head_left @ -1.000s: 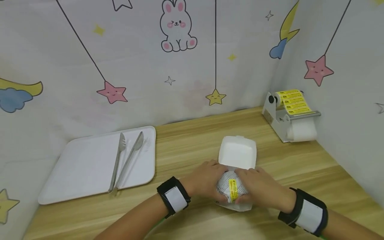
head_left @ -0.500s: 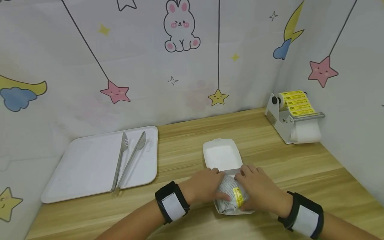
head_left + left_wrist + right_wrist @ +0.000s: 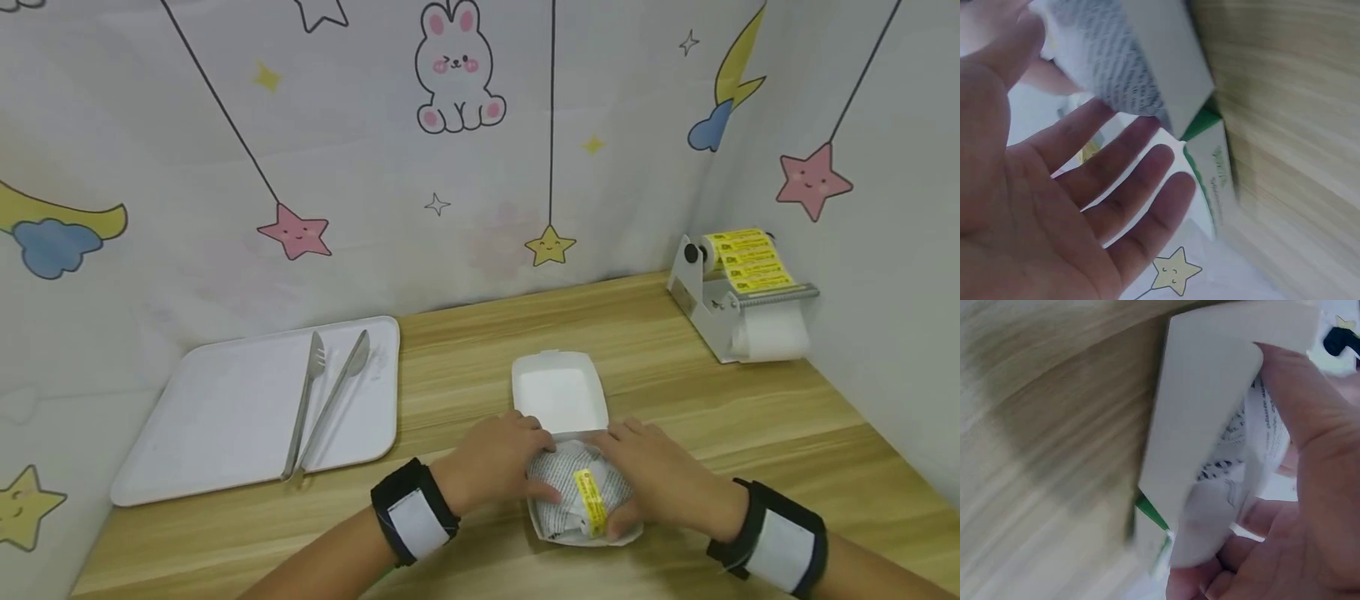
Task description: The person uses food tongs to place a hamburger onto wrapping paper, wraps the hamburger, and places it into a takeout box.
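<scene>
A round burger (image 3: 562,479) wrapped in newsprint-patterned paper, with a yellow sticker across it, sits in the base of a white clamshell box (image 3: 561,390). The box's lid lies back, away from the person. At the burger's left side, the left hand (image 3: 491,462) has its fingers spread and fairly straight, fingertips right at the paper in the left wrist view. From the right, the right hand (image 3: 663,483) holds the burger, its thumb at the near side beside the box wall (image 3: 1204,381) and its fingers bent over the far side.
On the left stands a white tray (image 3: 225,417) with metal tongs (image 3: 330,400) lying on it. A label dispenser (image 3: 738,292) with a roll of yellow stickers is at the back right. Patterned cloth walls (image 3: 360,167) bound the wooden table (image 3: 465,350).
The box has moved left and turned slightly, with both hands staying at the burger. The left hand's fingers have drawn apart from the burger's top, uncovering more of the paper. The view has shifted a little.
</scene>
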`<state>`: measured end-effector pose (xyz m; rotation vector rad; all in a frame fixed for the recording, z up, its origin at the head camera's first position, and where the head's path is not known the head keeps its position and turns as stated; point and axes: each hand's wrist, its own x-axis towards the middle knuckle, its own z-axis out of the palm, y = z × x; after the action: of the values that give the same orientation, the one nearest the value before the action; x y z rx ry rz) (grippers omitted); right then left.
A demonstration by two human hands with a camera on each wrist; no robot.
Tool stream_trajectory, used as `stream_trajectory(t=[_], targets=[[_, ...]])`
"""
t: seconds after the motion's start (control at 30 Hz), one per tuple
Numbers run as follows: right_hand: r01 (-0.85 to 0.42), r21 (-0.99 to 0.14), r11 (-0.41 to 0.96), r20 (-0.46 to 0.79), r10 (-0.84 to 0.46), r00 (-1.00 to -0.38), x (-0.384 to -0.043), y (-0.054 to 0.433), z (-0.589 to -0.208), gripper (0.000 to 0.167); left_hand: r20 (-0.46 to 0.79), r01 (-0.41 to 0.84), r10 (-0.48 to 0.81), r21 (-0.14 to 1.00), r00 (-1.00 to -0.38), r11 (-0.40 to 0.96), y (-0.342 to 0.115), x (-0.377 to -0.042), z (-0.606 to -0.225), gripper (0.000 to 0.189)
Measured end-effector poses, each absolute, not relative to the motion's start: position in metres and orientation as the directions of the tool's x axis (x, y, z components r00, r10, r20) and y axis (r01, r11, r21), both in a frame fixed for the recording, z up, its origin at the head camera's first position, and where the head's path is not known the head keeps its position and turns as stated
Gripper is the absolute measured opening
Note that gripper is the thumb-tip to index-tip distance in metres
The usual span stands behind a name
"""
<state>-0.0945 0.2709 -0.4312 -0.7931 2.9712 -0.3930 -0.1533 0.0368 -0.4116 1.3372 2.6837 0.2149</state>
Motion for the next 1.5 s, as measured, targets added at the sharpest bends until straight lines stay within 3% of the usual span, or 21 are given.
stream_trajectory(t=[0.13,0.3,0.4,0.53,0.7,0.97,1.27,1.5], targets=[[-0.423,-0.307,0.853,0.009,-0.442,-0.897,-0.093,0.277,-0.415,0.1,-0.068,0.773,0.788,0.157,-0.612,0.614,0.037,-0.152,-0.414,0.059],[-0.311,-0.291,0.905,-0.047,-0.339,-0.94,-0.088,0.282,-0.399,0.046,-0.096,0.764,0.772,0.113,-0.628,0.635,0.041,-0.148,-0.411,0.058],[-0.272,-0.34,0.9,-0.132,-0.332,-0.934,-0.085,0.28,-0.401,0.03,-0.111,0.766,0.769,0.076,-0.629,0.638,0.043,-0.147,-0.411,0.056],[-0.307,-0.413,0.857,-0.114,-0.383,-0.917,-0.078,0.273,-0.411,0.029,-0.112,0.779,0.776,0.024,-0.621,0.627,0.045,-0.145,-0.413,0.054],[-0.382,-0.341,0.859,0.022,-0.399,-0.917,-0.075,0.268,-0.42,0.011,-0.099,0.79,0.786,0.001,-0.611,0.614,0.045,-0.145,-0.416,0.052],[-0.318,-0.522,0.792,-0.107,-0.43,-0.896,-0.089,0.284,-0.435,0.015,-0.1,0.791,0.791,0.045,-0.604,0.61,0.044,-0.145,-0.419,0.057],[-0.254,-0.464,0.849,-0.026,-0.3,-0.954,-0.095,0.277,-0.45,0.012,-0.092,0.774,0.78,0.094,-0.619,0.626,0.04,-0.146,-0.414,0.06],[-0.28,-0.486,0.828,-0.013,-0.328,-0.945,-0.099,0.281,-0.434,0.01,-0.086,0.745,0.763,0.174,-0.641,0.645,0.036,-0.15,-0.413,0.058]])
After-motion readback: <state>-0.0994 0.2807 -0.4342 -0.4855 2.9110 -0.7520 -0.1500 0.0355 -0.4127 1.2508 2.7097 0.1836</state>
